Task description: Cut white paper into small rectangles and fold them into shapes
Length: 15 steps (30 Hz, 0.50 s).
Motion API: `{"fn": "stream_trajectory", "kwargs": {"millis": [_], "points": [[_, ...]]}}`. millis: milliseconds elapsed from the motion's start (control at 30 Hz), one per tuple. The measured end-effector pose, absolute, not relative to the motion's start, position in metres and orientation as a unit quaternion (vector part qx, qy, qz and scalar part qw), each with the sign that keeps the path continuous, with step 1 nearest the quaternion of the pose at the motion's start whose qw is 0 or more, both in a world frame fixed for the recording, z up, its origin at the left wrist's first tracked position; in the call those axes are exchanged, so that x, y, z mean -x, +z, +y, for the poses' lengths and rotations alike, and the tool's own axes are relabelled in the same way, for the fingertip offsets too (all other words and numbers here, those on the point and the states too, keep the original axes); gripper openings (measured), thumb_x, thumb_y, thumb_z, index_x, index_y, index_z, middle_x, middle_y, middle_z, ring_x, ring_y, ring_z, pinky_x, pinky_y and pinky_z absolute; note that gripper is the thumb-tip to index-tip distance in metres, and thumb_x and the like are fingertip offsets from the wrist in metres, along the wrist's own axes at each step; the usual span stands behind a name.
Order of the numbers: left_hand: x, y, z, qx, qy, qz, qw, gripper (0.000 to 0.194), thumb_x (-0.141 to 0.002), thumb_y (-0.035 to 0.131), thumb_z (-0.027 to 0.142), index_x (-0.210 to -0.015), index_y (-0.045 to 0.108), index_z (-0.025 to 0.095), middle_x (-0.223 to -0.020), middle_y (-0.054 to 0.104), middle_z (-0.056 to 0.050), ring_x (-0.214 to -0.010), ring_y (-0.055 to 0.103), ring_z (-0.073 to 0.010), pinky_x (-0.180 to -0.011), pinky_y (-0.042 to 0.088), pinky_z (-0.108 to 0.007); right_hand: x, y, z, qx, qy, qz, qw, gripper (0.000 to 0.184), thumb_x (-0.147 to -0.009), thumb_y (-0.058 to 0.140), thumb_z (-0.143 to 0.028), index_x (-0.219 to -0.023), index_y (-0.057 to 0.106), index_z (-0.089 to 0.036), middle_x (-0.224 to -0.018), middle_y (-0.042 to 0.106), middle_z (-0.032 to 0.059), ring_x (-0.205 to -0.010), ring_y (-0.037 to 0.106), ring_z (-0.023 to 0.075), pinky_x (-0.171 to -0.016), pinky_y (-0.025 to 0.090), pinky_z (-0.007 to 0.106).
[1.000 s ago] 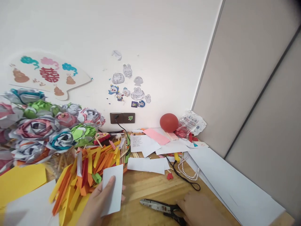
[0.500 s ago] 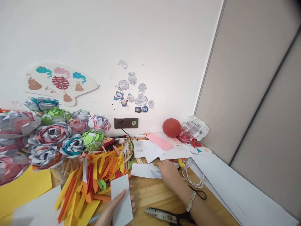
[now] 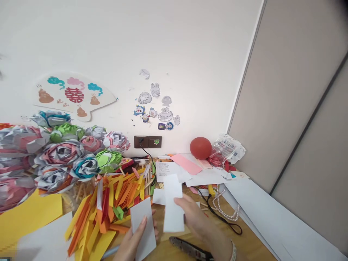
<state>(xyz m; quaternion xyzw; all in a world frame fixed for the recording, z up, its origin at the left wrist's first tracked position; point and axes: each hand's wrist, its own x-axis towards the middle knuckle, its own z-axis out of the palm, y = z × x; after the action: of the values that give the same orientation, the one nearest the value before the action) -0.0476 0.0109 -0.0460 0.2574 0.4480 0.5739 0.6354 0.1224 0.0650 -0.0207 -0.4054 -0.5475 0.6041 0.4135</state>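
Observation:
In the head view, my left hand (image 3: 132, 239) is closed round a white paper piece (image 3: 139, 209), its thumb on the front face and its fingers behind the right edge. Just to the right, my right hand (image 3: 194, 214) pinches a white paper strip (image 3: 173, 199), which stands almost upright above the table. The two papers are apart. Behind the strip lies another white paper piece (image 3: 159, 197), partly covered. Dark-handled scissors (image 3: 189, 247) with stained blades lie below my right hand, partly hidden by the forearm.
Folded yellow and orange paper strips (image 3: 108, 203) are heaped on the left, beside paper flowers (image 3: 62, 154). Toward the wall are a written sheet (image 3: 165, 170), pink paper (image 3: 186, 163) and a red balloon (image 3: 200, 147). A bead string (image 3: 231, 218) and large white sheets (image 3: 277, 214) lie right.
My right hand has picked up a white paper strip from the table and brought it nearer, beside my left hand. The left hand still grips its paper.

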Motion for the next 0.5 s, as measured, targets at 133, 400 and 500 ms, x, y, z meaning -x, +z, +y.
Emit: {"fn": "stream_trajectory", "kwargs": {"millis": [133,400,500], "points": [[0.049,-0.052,0.013,-0.299,0.533,0.491,0.621,0.064,-0.06,0.068,0.063,-0.103,0.065,0.017,-0.095,0.074,-0.012,-0.087,0.068,-0.0317,-0.078,0.054,-0.04,-0.091,-0.026,0.043,0.373,0.519,-0.694,0.331,0.028,-0.088,0.041,-0.033,-0.103,0.058,-0.017,-0.092,0.067,0.0073,-0.085,0.062,0.0208,-0.073,0.046,0.03],[0.054,-0.052,0.014,-0.487,0.517,0.551,0.437,0.045,-0.059,0.068,0.06,-0.079,0.072,0.02,-0.092,0.075,-0.005,-0.101,0.062,-0.0322,-0.095,0.046,-0.039,-0.095,-0.022,0.044,0.495,0.104,-0.845,0.173,0.033,-0.082,0.058,-0.045,-0.096,0.06,-0.015,-0.087,0.067,0.0113,-0.078,0.062,0.0268,-0.067,0.045,0.034],[0.055,-0.049,0.014,-0.486,0.539,0.55,0.412,0.042,-0.054,0.073,0.053,-0.08,0.071,0.022,-0.094,0.075,-0.006,-0.103,0.061,-0.0321,-0.097,0.044,-0.04,-0.122,-0.017,0.057,0.475,0.08,-0.857,0.183,0.037,-0.076,0.065,-0.045,-0.1,0.058,-0.017,-0.097,0.065,0.0089,-0.091,0.058,0.0257,-0.074,0.044,0.033]]}}
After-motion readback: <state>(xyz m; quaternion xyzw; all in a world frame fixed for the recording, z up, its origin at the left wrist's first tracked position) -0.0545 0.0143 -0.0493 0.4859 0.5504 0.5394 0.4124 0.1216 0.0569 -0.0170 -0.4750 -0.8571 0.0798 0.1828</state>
